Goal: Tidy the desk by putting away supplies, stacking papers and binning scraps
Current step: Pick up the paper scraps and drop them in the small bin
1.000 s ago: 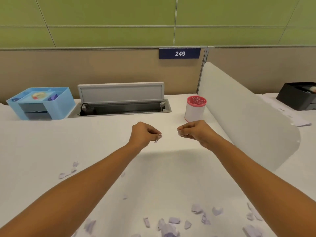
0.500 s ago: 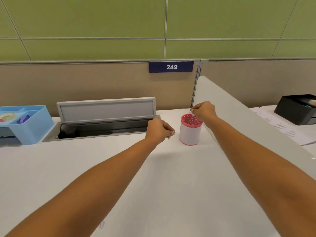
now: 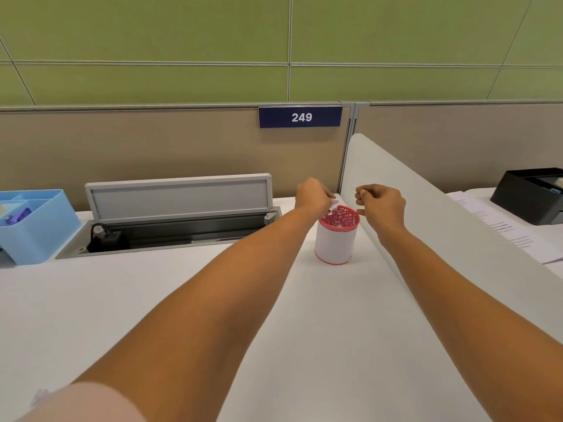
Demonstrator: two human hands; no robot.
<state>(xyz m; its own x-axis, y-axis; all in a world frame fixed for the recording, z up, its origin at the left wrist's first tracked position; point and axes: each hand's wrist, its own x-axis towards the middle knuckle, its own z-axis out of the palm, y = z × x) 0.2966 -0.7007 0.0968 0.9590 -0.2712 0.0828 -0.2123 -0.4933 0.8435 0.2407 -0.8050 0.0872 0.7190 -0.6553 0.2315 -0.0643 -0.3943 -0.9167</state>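
1. A white cup with red rims [image 3: 335, 239] stands upright on the desk [image 3: 320, 345], just beside the white side divider [image 3: 432, 214]. Its inside shows a red cut-out pattern; what lies in it cannot be made out.
2. The left hand [image 3: 313, 196] pinches a pale paper scrap [image 3: 333, 206] at the cup's near-left rim, with the scrap hanging over the opening.
3. The right hand [image 3: 383, 203] hovers just right of the cup, apart from it, with its fingers curled and the thumb against the forefinger. I cannot tell whether anything is held between them.
4. A blue organiser [image 3: 45, 229] sits at the far left, cut off by the frame edge. One compartment holds something purple, too small to identify.
5. The open cable trough [image 3: 182, 231] in the desk holds a black plug [image 3: 102, 237]; its grey lid [image 3: 179, 196] stands up behind it.
6. A black tray [image 3: 530, 196] sits by printed sheets [image 3: 505, 229] beyond the divider, partly cut off, its contents unclear.
7. A blurred pale bit lies at the lower-left corner.
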